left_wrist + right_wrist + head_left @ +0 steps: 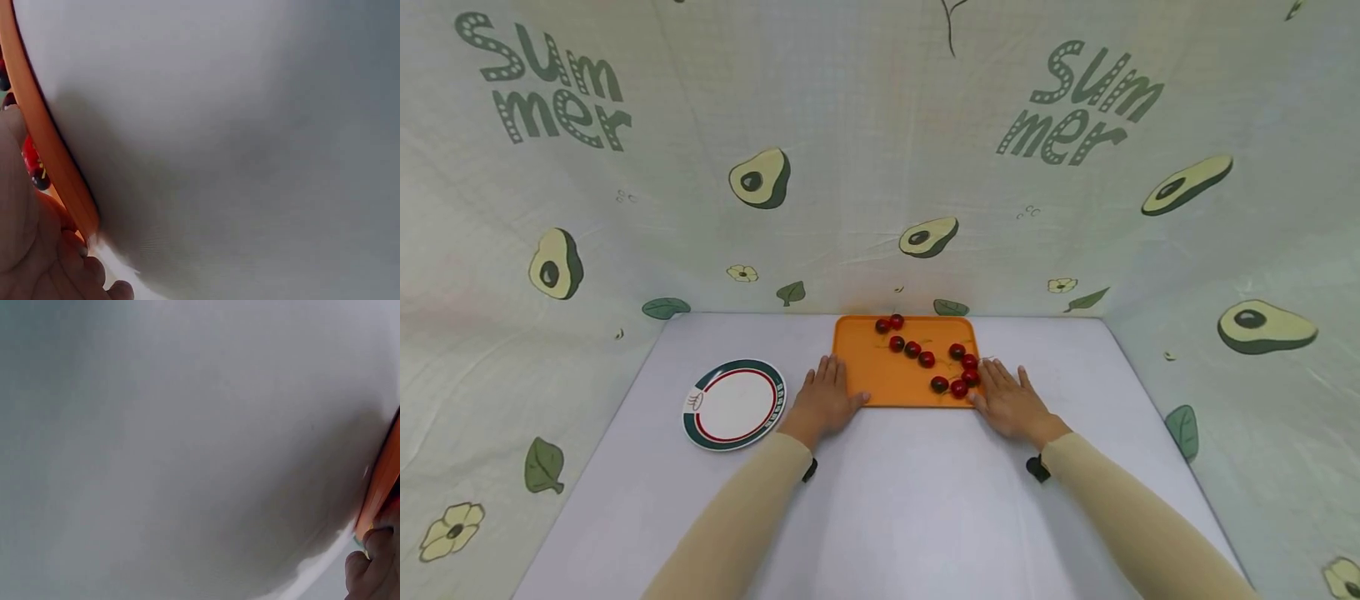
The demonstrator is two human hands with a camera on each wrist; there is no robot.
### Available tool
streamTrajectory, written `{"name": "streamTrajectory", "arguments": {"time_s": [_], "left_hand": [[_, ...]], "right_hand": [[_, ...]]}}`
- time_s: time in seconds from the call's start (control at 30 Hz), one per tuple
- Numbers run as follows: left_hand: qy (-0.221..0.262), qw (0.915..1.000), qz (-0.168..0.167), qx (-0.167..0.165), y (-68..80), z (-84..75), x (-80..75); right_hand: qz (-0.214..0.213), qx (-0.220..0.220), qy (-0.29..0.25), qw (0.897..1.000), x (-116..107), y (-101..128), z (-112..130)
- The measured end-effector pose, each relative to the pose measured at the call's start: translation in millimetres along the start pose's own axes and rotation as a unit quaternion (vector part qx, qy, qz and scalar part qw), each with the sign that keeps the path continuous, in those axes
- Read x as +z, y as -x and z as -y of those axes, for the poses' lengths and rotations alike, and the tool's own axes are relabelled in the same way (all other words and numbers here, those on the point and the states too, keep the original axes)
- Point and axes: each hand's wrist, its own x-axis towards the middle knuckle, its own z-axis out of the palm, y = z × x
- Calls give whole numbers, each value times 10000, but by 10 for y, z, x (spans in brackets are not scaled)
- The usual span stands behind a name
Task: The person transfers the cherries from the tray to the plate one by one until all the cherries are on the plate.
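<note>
An orange tray (880,375) lies at the back of the white table with several dark red cherries (927,359) on it. The left hand (827,400) rests at its left end, fingers straight along the side and thumb over the front rim. At the right end, the right hand (1011,408) touches the tray with extended fingers, its thumb near the front corner. The left wrist view has the tray's rim (44,106) beside the left palm, with cherries partly behind the thumb. Only a bit of the tray edge (381,475) and some fingertips appear in the right wrist view.
A white plate (735,406) with a green and red rim sits left of the left hand. Behind the table hangs a pale cloth (850,125) printed with avocados, leaves and lettering; it also borders both sides. The table (925,500) stretches forward between the forearms.
</note>
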Motion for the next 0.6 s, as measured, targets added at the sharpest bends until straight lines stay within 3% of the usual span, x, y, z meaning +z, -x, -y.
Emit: {"name": "streamTrajectory", "arguments": {"time_s": [0.6], "left_hand": [[118, 9999, -55, 41, 464, 76, 165]], "right_hand": [[-418, -415, 41, 9983, 139, 416, 166]]}}
